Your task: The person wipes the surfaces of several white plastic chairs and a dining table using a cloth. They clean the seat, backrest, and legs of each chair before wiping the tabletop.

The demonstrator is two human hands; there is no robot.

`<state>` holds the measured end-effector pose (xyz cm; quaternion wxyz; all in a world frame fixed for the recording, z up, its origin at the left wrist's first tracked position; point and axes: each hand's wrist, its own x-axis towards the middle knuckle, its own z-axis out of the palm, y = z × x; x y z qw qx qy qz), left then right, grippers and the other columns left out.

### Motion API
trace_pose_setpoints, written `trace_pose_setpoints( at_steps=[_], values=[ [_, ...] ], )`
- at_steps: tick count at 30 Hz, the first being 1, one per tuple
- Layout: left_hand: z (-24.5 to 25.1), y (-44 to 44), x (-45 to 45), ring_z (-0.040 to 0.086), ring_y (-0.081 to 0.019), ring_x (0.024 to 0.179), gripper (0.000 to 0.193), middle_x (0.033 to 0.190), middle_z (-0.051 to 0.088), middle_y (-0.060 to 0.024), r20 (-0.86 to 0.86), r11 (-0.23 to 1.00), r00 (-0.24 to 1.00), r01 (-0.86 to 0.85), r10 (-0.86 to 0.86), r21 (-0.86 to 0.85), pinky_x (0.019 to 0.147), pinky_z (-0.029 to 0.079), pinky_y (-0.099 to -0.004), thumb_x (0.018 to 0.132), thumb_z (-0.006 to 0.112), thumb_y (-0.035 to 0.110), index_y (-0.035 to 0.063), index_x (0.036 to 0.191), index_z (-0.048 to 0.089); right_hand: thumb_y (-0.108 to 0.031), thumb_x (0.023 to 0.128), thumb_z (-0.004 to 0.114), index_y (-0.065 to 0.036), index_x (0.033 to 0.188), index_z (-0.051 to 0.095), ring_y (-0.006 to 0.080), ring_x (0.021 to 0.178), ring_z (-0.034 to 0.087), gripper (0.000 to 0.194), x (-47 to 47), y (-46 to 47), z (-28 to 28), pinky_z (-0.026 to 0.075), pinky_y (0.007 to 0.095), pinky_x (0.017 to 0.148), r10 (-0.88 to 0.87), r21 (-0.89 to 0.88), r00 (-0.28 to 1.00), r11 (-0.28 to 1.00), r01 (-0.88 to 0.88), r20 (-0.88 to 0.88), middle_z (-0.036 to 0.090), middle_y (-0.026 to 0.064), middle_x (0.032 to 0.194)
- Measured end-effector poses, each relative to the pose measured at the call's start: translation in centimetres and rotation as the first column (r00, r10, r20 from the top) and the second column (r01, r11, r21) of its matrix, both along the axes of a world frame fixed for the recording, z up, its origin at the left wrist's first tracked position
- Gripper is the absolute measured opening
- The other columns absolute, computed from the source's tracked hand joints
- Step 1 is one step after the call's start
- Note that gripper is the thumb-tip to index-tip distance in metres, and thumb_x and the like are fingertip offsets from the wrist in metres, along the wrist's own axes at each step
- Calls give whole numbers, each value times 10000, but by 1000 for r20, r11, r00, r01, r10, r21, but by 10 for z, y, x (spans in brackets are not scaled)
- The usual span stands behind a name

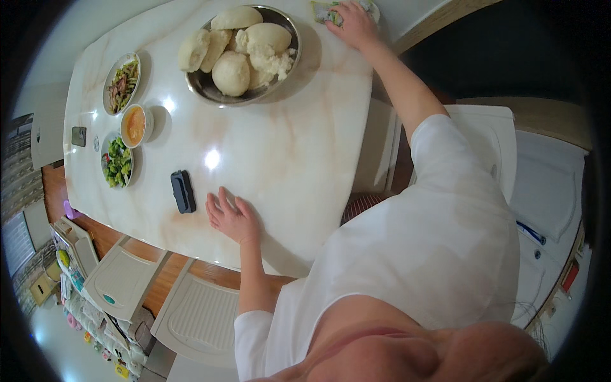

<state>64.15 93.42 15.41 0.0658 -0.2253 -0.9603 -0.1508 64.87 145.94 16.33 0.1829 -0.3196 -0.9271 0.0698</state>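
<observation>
My right hand (354, 23) presses on a patterned cloth (324, 12) at the table's far right corner, with its fingers spread over it. My left hand (234, 217) rests on the marble-patterned table (296, 157) with its fingers apart and nothing in them. Just beyond its fingertips lies a black case-like object (183, 191). A large steel bowl (210, 97) of steamed buns (231, 73), some torn, stands to the left of my right hand.
Toward the left end stand a plate of sliced meat and vegetables (123, 86), a bowl of orange soup (135, 126), a plate of broccoli (117, 162) and a phone (79, 136). White chairs (203, 310) line the table's near left side; another chair (482, 138) is behind my right arm.
</observation>
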Motion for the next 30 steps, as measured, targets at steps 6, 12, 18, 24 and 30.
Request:
trace_pose_setpoints(
  at_steps=[6, 12, 18, 24, 30],
  values=[
    [2, 0, 0, 365, -361, 1346, 456, 1454, 404, -185, 18, 999, 1000, -9, 10, -36, 1091, 272, -496, 920, 533, 260, 122, 1354, 522, -452, 834, 657, -93, 1282, 555, 352, 1266, 449, 583, -21, 32, 26, 364, 519, 1064, -127, -101, 988, 986, 136, 85, 535, 135, 1317],
    [-1, -1, -2, 387, -361, 1329, 463, 1433, 419, -180, -19, 999, 1000, 11, -12, -49, 1076, 295, -495, 919, 542, 256, 131, 1364, 512, -482, 832, 646, -120, 1286, 562, 345, 1259, 460, 587, -26, 34, 37, 367, 518, 1057, -332, -116, 938, 932, 343, 98, 544, 152, 1308],
    [0, 4, -2, 369, -354, 1343, 459, 1453, 412, -180, 2, 999, 1000, -13, 13, -30, 1083, 280, -496, 917, 543, 270, 140, 1356, 521, -469, 843, 657, -151, 1331, 548, 377, 1328, 361, 592, 4, 35, -36, 320, 601, 1045, -273, -108, 959, 954, 280, 77, 476, 192, 1372],
    [-1, 3, -2, 367, -361, 1341, 468, 1453, 412, -184, 6, 999, 1000, -24, 24, -45, 1087, 274, -498, 910, 542, 275, 129, 1354, 521, -451, 813, 696, -126, 1303, 558, 378, 1249, 446, 604, 40, -69, 1, 410, 481, 986, -49, 13, 994, 999, 48, 97, 495, 212, 1328],
    [3, 7, -1, 366, -368, 1339, 476, 1452, 407, -196, 26, 999, 999, -21, 22, -48, 1089, 273, -498, 898, 548, 254, 117, 1353, 520, -421, 810, 696, -188, 1263, 599, 256, 1256, 468, 519, -24, -17, -20, 400, 518, 960, 192, 87, 979, 979, -185, -73, 564, 82, 1293]
  ],
)
